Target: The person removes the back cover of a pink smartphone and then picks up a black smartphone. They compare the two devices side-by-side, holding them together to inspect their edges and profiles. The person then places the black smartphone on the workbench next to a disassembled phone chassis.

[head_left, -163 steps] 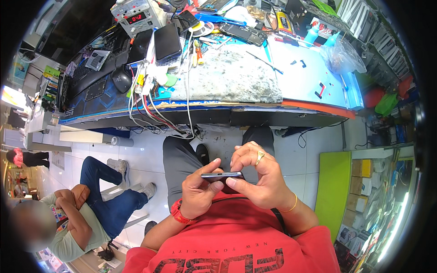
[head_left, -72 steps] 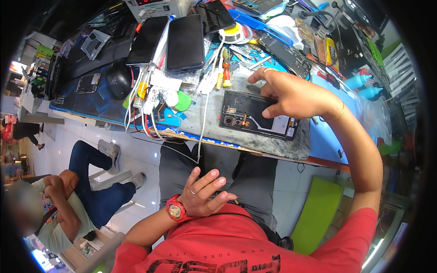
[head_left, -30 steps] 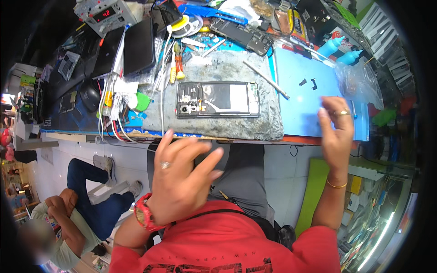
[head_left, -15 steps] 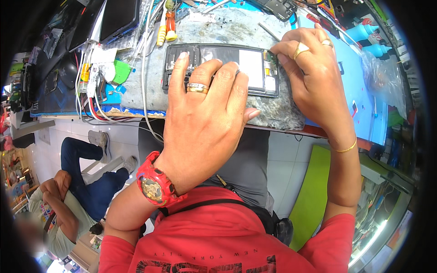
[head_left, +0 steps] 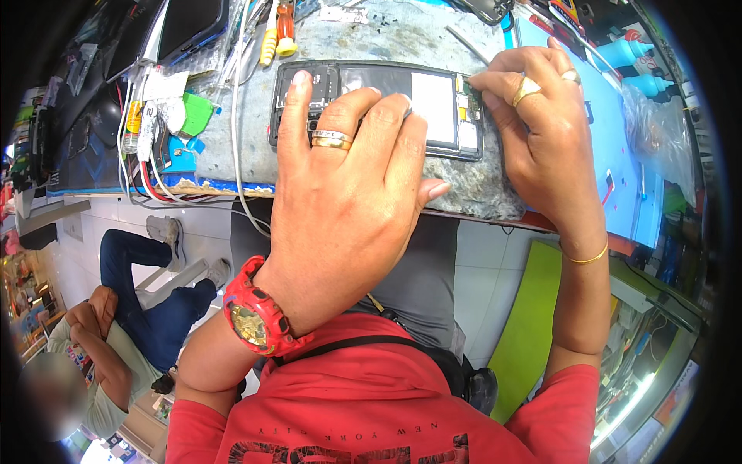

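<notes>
An opened phone (head_left: 434, 104) lies lengthwise on the stained grey work mat (head_left: 468, 185), its white-labelled battery and small circuit parts exposed. Across its left and middle part rests my left hand (head_left: 348, 174), fingers spread and thumb out to the side, covering some of the inside. At the phone's right end, my right hand (head_left: 541, 124) has thumb and forefinger pinched together by the upper corner of the circuit board (head_left: 470, 93). Whatever sits between those fingertips is too small or hidden to make out. A thin metal rod (head_left: 466, 44) lies just beyond that hand.
Beyond the phone lie a yellow-handled (head_left: 268, 46) and an orange-handled screwdriver (head_left: 285, 32). A white cable (head_left: 236, 131) crosses the mat on the left, near a dark-screened phone (head_left: 195, 32). Light-blue bottles (head_left: 623, 52) and a clear plastic bag (head_left: 657, 131) are at right. A person (head_left: 100, 332) sits at left.
The view has shifted slightly, so the bench and phone appear a little higher. Both hands keep nearly the same pose, the left flat on the phone and the right pinching at its right end.
</notes>
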The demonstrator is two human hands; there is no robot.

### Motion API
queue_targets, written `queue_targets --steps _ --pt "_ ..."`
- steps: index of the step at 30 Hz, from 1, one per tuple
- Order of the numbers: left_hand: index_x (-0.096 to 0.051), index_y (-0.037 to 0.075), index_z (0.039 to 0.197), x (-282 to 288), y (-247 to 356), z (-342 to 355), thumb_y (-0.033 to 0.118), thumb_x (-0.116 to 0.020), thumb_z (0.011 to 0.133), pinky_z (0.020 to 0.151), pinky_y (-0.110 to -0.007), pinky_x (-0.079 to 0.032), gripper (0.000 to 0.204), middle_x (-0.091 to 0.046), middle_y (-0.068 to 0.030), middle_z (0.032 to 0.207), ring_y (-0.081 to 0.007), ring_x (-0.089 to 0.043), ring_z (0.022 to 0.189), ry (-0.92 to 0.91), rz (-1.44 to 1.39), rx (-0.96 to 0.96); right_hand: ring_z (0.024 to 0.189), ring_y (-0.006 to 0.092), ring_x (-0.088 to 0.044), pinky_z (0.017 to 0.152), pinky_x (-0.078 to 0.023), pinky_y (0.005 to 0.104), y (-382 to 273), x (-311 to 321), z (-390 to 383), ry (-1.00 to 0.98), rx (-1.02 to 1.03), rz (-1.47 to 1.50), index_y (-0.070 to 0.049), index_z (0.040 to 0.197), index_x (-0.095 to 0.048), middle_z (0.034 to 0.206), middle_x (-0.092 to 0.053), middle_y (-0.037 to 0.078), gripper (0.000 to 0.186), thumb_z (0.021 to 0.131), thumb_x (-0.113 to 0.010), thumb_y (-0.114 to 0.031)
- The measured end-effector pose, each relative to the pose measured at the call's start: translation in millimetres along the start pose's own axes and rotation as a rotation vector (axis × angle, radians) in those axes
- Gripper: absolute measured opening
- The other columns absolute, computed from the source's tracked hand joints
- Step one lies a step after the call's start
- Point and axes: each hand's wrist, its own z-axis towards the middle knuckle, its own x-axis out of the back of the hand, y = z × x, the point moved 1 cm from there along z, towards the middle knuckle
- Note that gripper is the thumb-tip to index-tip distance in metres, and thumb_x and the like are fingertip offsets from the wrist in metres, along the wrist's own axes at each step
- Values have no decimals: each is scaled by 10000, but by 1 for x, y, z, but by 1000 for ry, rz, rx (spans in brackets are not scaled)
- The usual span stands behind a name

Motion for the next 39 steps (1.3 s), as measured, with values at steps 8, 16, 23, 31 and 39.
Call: queue_targets --steps 8,16,23,31,39 --pt "-638 19 1164 -1 -1 0 292 -739 822 1128 -596 -272 449 -615 -101 1190 -308 -561 1159 6 11 -3 932 319 -608 1062 -396 523 -3 4 4 -57 45 -92 -37 929 -690 927 -623 93 140 811 -666 34" --pt "-641 21 1162 0 0 0 303 -746 814 1131 -598 -265 460 -616 -99 1191 -302 -560 1166 -6 19 4 934 342 -587 1030 -431 511 -9 7 11 -58 138 -161 0 908 -687 937 -606 117 183 735 -662 53" --pt "-641 18 1171 2 2 0 309 -749 814 1138 -601 -255 473 -614 -104 1203 -302 -560 1176 -40 27 7 792 286 -545 714 -478 380 -3 -1 16 -21 243 -142 18 766 -630 807 -516 112 84 692 -617 -21" --pt "-643 8 1166 2 3 0 315 -749 817 1138 -613 -243 478 -617 -114 1202 -310 -563 1169 -19 20 -3 951 341 -576 951 -449 451 -9 4 8 -141 91 -120 30 926 -694 953 -600 140 178 764 -619 29" --pt "-640 11 1176 5 2 -2 351 -742 832 1141 -625 -242 494 -614 -110 1215 -298 -535 1206 4 35 -14 984 338 -566 948 -449 421 -7 15 -5 19 -136 49 13 1015 -717 968 -601 142 301 747 -581 41"
